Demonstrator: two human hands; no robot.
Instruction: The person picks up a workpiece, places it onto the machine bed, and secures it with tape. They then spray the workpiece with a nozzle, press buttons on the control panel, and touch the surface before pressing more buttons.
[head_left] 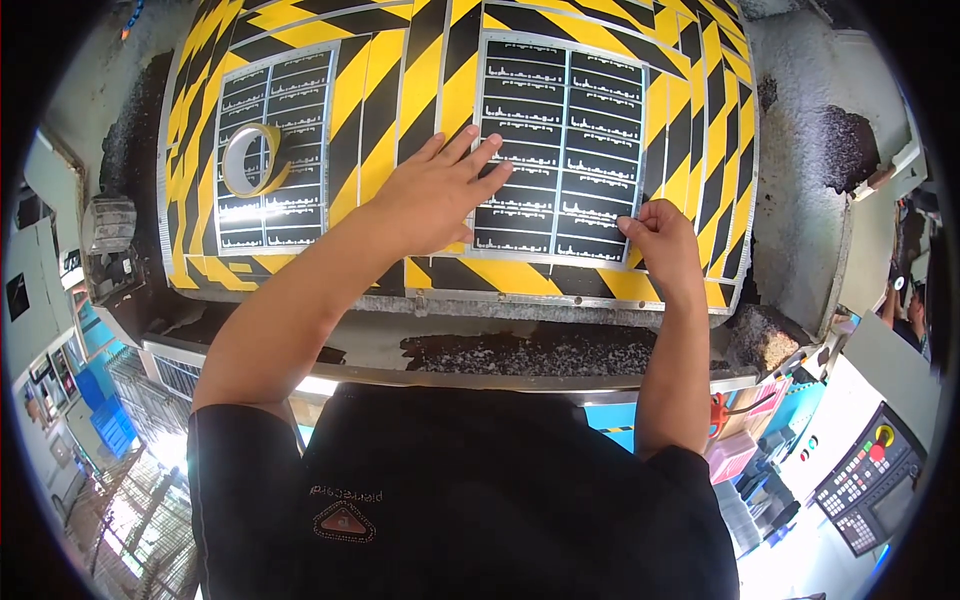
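A black panel with white markings in two columns (pixel 525 130) lies on a surface covered with yellow-and-black striped tape (pixel 385 110). My left hand (pixel 435 195) rests flat across this panel's left edge, fingers spread. At the lower right edge, my right hand (pixel 668 240) is closed in a pinch, thumb tip against the panel's border. Whatever may be between its fingertips is hidden. A similar black panel (pixel 300 85) lies to the left, with a roll of yellow tape (pixel 277 150) on it.
Below the striped surface runs a metal ledge (pixel 490 310) and a trough with white-and-dark debris (pixel 520 355). Worn grey metal walls (pixel 795 180) flank both sides. A machine control panel with a red button (pixel 875 480) stands at the lower right, blue crates (pixel 112 425) at the lower left.
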